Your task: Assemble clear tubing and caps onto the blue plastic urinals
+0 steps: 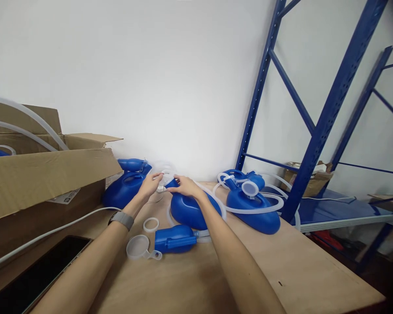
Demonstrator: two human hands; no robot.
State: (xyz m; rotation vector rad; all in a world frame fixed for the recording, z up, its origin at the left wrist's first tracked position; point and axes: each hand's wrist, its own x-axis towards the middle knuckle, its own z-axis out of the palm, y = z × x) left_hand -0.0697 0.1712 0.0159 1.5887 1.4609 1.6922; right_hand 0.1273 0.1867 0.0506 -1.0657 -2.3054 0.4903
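Observation:
A blue bottle (191, 213) lies on the wooden table with its neck pointing up and left. My right hand (185, 186) is closed round that neck. Beside the mouth, my left hand (150, 184) pinches something small and pale that I cannot make out. Nearer to me lie a blue funnel-shaped piece (175, 239) joined to a clear tube, a white ring (151, 224) and a translucent cap (138, 247) with a tab. Clear tubing (221, 205) curves round the bottle's right side.
More blue bottles stand at the back left (122, 192) and right (253, 213), the latter wound with tubing. An open cardboard box (52, 170) and a dark phone (42, 270) are on the left, with a white cable between. Blue shelving (327, 117) rises at the right.

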